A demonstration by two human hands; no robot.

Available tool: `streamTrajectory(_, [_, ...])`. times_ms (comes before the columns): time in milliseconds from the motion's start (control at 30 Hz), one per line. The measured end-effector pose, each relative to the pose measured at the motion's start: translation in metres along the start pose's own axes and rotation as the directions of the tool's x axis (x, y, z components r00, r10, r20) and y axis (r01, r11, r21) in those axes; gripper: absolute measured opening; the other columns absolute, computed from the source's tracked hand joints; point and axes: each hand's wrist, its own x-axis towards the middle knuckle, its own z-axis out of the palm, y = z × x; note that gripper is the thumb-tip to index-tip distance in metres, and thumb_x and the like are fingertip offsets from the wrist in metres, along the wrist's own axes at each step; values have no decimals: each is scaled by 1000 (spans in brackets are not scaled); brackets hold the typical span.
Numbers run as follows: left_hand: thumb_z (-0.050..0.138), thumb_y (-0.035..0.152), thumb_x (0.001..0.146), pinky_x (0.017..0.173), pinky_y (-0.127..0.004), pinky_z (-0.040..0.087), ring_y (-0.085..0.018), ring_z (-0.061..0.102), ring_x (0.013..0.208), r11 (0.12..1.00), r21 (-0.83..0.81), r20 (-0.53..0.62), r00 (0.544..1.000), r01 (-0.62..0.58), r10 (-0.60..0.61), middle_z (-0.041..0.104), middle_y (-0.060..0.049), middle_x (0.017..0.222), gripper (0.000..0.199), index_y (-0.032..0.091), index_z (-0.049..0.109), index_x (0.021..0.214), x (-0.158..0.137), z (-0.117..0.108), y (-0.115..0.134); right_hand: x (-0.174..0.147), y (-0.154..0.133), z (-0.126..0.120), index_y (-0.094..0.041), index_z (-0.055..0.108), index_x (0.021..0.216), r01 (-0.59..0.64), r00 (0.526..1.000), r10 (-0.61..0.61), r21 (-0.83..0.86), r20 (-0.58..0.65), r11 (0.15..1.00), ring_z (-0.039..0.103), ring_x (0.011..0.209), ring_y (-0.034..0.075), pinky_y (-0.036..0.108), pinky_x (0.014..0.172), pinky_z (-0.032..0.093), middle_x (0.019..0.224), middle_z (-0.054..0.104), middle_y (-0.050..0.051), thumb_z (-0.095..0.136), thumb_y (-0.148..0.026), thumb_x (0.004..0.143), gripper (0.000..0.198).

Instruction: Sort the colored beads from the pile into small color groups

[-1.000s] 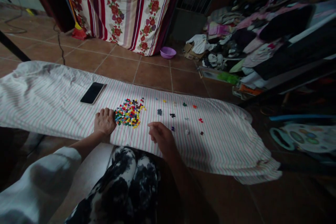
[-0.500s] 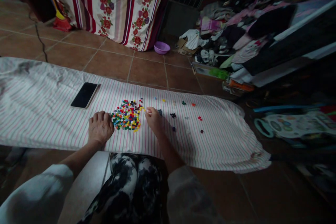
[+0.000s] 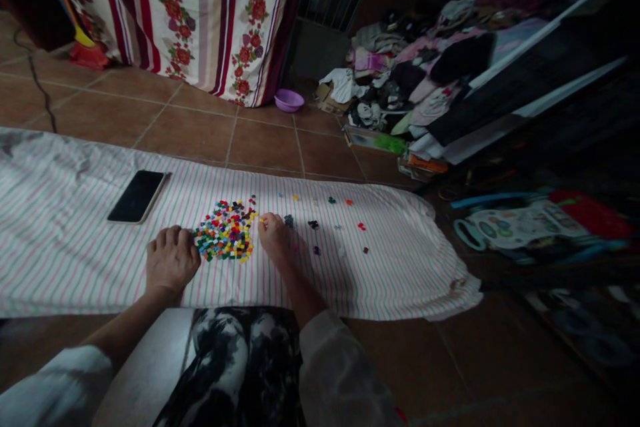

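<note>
A loose pile of small coloured cubes (image 3: 225,233) lies on the striped cloth. My left hand (image 3: 173,259) rests palm down on the cloth at the pile's left edge, its fingers slightly bent and holding nothing I can see. At the pile's right side, the fingers of my right hand (image 3: 274,235) are pinched, with a tiny yellow cube at their tips. Beyond that hand, small separate groups sit by colour: dark grey pieces (image 3: 289,221), black pieces (image 3: 313,224), red pieces (image 3: 361,226), green pieces (image 3: 331,200) and an orange group (image 3: 349,201).
A phone (image 3: 137,196) lies left of the pile on the striped cloth (image 3: 410,260). Past the far edge are a tiled floor, a purple basin (image 3: 289,101), a floral curtain (image 3: 210,20) and a broom (image 3: 87,50). Heaped clothes (image 3: 400,73) stand at the back right.
The whole view has shifted, so the cloth and both hands appear further left. My right hand stays pinched beside the pile; my left hand keeps its place at the pile's edge.
</note>
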Motion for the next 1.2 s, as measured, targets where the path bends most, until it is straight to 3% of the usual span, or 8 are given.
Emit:
streamTrajectory(167, [36,30,86,81,-43,35,-31,47,106,1000,6,-9,1000,7,-7,56,-15,112,30,16,57,103,0,1,0,12,8,-12,-19,63,91,0,1000,2,63,-31,998,60,85,17,25,79,43,88,67,5,45,-12,82,21])
streamTrajectory(367, [37,29,86,81,-41,35,-29,48,105,1000,31,-27,1000,-3,4,57,-13,112,27,17,56,101,0,0,1,44,44,-35,-19,66,93,-59,990,74,128,-117,990,60,84,17,27,81,46,91,66,6,45,-14,82,24])
streamTrajectory(600, [37,29,87,80,-40,36,-29,49,105,998,59,-31,1000,-2,4,57,-12,112,26,16,55,101,1,2,1,81,77,-52,-15,68,97,-191,970,194,34,-145,981,61,86,19,29,83,46,91,67,8,48,-13,83,25])
streamTrajectory(1200, [33,29,89,82,-39,34,-27,49,106,997,83,16,1000,-3,2,57,-11,114,29,16,55,103,2,-3,3,91,85,-38,-20,72,107,-278,960,276,-74,-37,958,60,93,16,22,86,42,101,64,7,46,-7,81,39])
